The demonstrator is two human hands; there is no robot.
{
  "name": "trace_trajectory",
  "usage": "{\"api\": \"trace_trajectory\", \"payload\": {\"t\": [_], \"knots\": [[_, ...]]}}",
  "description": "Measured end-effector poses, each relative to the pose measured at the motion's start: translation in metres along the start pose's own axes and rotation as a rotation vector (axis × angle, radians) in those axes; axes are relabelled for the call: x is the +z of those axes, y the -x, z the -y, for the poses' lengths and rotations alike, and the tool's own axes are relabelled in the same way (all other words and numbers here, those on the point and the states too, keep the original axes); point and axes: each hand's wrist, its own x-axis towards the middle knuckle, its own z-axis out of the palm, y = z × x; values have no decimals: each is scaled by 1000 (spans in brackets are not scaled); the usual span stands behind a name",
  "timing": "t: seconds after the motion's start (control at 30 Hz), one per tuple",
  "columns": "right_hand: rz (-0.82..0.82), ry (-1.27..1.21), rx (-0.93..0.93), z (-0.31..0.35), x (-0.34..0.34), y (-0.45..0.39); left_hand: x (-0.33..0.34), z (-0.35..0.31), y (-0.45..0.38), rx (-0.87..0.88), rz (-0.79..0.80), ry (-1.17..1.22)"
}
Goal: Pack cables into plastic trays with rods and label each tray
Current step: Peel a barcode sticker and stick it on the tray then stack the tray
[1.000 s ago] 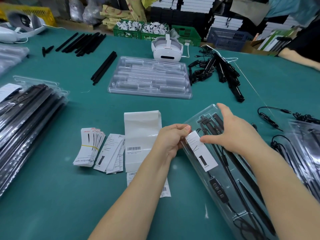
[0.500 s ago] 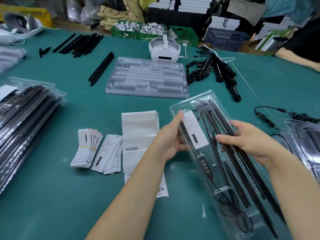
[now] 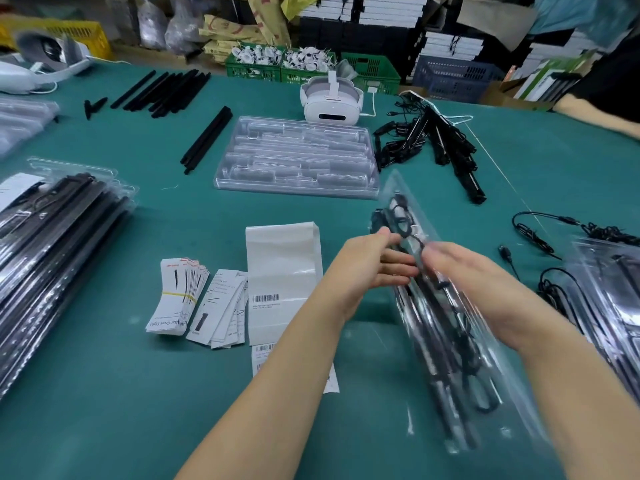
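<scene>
Both hands hold the packed tray (image 3: 446, 341) between them, tipped up on edge off the table (image 3: 104, 410). Left hand (image 3: 367, 268) has straight fingers laid flat against the tray's near face, pressing rather than curling; right hand (image 3: 464, 275) lies against the opposite face, and motion blur leaves it unclear whether its fingers wrap the rim or only press. Held like this, the tray seems to be mid-turn, likely so a face can take or show its label.

Left of the grip, well apart, the finished trays (image 3: 52, 254) are stacked, a probable destination. Nearer, just beside the left wrist, lie the banded label bundle (image 3: 178, 296), loose labels (image 3: 225, 306) and the barcode sheet (image 3: 282, 271), within easy reach. Beyond the grip sits the empty moulded tray (image 3: 298, 161). Right of the grip, loose cables (image 3: 540, 233) and more packed trays (image 3: 609, 299) crowd close, so free room lies leftward over bare table.
</scene>
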Motion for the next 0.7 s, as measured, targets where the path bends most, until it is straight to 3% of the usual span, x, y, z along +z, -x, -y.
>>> {"api": "trace_trajectory", "payload": {"t": [0.13,0.3,0.5,0.6,0.7], "knots": [[-18,-283,85,-14,-8,-4,8,1,4,107,24,-170],[-173,-224,121,-48,-5,-9,10,4,9,117,9,-364],[-414,454,175,-81,-4,-19,-10,-17,20,170,-59,-768],[-516,642,150,-87,7,-17,-32,-27,27,186,-203,-999],[-574,807,227,-88,18,-15,-63,-30,35,121,-448,-1288]]}}
